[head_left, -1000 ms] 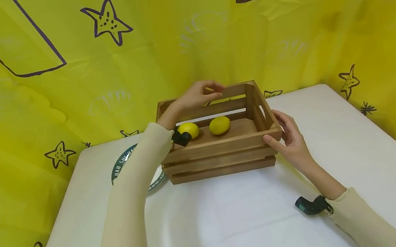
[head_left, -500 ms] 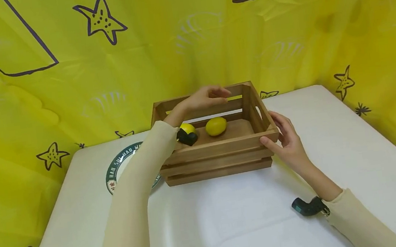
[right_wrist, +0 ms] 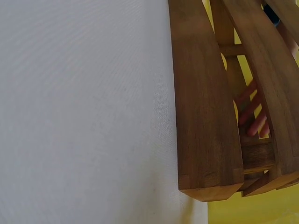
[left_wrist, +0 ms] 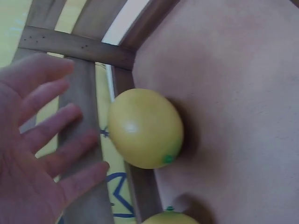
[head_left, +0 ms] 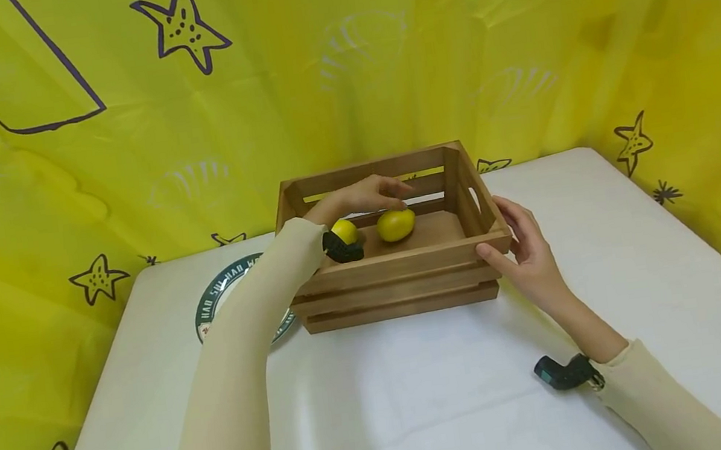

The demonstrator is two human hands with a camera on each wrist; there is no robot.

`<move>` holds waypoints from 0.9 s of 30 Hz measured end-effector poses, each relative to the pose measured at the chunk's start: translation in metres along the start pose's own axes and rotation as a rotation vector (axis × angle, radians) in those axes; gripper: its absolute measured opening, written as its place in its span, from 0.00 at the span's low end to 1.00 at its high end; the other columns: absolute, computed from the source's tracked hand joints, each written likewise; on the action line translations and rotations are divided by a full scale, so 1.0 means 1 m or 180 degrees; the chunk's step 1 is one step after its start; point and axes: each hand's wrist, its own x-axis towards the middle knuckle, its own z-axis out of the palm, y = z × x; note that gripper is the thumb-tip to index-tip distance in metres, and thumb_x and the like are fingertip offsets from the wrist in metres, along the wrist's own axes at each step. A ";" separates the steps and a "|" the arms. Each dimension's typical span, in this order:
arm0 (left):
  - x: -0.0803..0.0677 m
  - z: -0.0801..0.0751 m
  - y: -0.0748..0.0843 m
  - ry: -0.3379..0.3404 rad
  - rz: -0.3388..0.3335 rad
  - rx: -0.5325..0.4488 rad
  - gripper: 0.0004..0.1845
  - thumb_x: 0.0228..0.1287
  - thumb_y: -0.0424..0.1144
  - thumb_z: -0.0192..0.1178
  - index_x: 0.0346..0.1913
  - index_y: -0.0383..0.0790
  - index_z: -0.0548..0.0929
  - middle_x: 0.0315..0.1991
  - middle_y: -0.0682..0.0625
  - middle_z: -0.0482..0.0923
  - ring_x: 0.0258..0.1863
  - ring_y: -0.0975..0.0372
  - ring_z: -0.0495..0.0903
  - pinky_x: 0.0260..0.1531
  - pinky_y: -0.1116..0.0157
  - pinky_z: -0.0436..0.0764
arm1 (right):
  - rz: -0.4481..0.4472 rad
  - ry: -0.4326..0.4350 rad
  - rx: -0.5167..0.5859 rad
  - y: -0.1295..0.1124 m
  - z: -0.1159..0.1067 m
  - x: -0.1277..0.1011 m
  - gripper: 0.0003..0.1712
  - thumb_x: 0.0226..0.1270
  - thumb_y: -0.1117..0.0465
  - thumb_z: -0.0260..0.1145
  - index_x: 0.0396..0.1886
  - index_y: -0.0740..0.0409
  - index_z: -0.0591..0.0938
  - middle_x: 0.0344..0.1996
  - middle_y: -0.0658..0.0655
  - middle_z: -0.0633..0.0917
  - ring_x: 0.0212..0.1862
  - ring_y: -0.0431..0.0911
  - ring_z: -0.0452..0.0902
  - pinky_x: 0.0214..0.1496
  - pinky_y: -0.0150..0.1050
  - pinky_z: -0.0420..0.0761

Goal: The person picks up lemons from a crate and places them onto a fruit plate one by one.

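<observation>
A wooden slatted crate (head_left: 400, 269) stands on the white table (head_left: 422, 397) with two lemons inside. My left hand (head_left: 364, 196) reaches into the crate, its fingers spread just above the right lemon (head_left: 396, 224). The left wrist view shows that hand (left_wrist: 32, 140) beside the lemon (left_wrist: 145, 128) without touching it. The other lemon (head_left: 344, 231) lies to the left, partly behind my wrist camera. My right hand (head_left: 522, 250) grips the crate's front right corner, thumb on the front rail, fingers along the side wall. The right wrist view shows only the crate's slats (right_wrist: 205, 102).
A round plate with green lettering (head_left: 221, 302) lies left of the crate, partly under my left arm. A yellow curtain with star drawings (head_left: 120, 134) closes in the table at the back and sides. Bare white tabletop (right_wrist: 84, 102) lies in front of the crate.
My left hand has dropped from above the crate's back rim down into the crate, over the right lemon. The right hand and the crate have stayed put.
</observation>
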 end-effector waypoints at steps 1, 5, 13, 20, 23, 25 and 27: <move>0.001 0.000 0.000 -0.0095 -0.0054 0.0122 0.27 0.72 0.37 0.54 0.71 0.34 0.66 0.71 0.42 0.64 0.71 0.53 0.62 0.70 0.62 0.62 | -0.0001 0.0001 -0.0003 0.000 0.000 0.000 0.40 0.60 0.82 0.60 0.72 0.62 0.62 0.67 0.56 0.62 0.67 0.39 0.61 0.63 0.23 0.66; 0.000 0.002 -0.001 -0.0422 -0.0325 0.0608 0.28 0.73 0.42 0.53 0.73 0.39 0.64 0.75 0.44 0.58 0.75 0.52 0.53 0.72 0.57 0.56 | -0.0008 -0.0012 -0.0006 0.000 -0.002 0.000 0.41 0.60 0.82 0.60 0.72 0.63 0.61 0.67 0.56 0.62 0.67 0.39 0.61 0.63 0.23 0.66; -0.002 0.006 -0.001 -0.0516 -0.0488 0.0923 0.29 0.72 0.41 0.55 0.73 0.42 0.64 0.75 0.43 0.54 0.62 0.54 0.68 0.61 0.58 0.71 | -0.0043 -0.0033 -0.0012 0.001 -0.003 0.000 0.41 0.59 0.82 0.60 0.73 0.64 0.60 0.68 0.54 0.63 0.68 0.38 0.60 0.63 0.23 0.66; -0.003 0.008 -0.002 -0.0552 -0.0507 0.0692 0.30 0.69 0.36 0.58 0.72 0.37 0.64 0.72 0.40 0.59 0.54 0.55 0.74 0.49 0.62 0.80 | 0.0031 -0.0069 -0.0089 0.000 -0.004 -0.002 0.41 0.61 0.79 0.61 0.73 0.62 0.60 0.67 0.53 0.62 0.68 0.38 0.59 0.62 0.23 0.67; -0.007 0.008 -0.002 -0.0548 -0.0592 0.0508 0.29 0.69 0.35 0.58 0.71 0.37 0.65 0.72 0.40 0.59 0.61 0.52 0.71 0.54 0.58 0.79 | 0.0027 -0.0080 -0.0083 0.001 -0.001 -0.002 0.40 0.62 0.79 0.61 0.73 0.62 0.60 0.68 0.52 0.62 0.68 0.38 0.60 0.62 0.23 0.67; -0.008 0.007 -0.002 -0.0550 -0.0626 0.0413 0.28 0.69 0.36 0.58 0.69 0.37 0.66 0.72 0.39 0.59 0.65 0.50 0.67 0.57 0.56 0.78 | 0.0019 -0.0074 -0.0086 0.000 -0.001 -0.002 0.40 0.62 0.79 0.61 0.73 0.63 0.60 0.68 0.52 0.62 0.68 0.38 0.60 0.61 0.23 0.67; -0.009 0.007 -0.001 -0.0546 -0.0634 0.0353 0.27 0.69 0.35 0.59 0.69 0.37 0.67 0.71 0.39 0.59 0.66 0.50 0.67 0.58 0.55 0.77 | 0.0001 -0.0059 -0.0063 0.000 -0.001 -0.003 0.41 0.61 0.80 0.60 0.73 0.62 0.60 0.68 0.52 0.62 0.68 0.38 0.60 0.61 0.23 0.67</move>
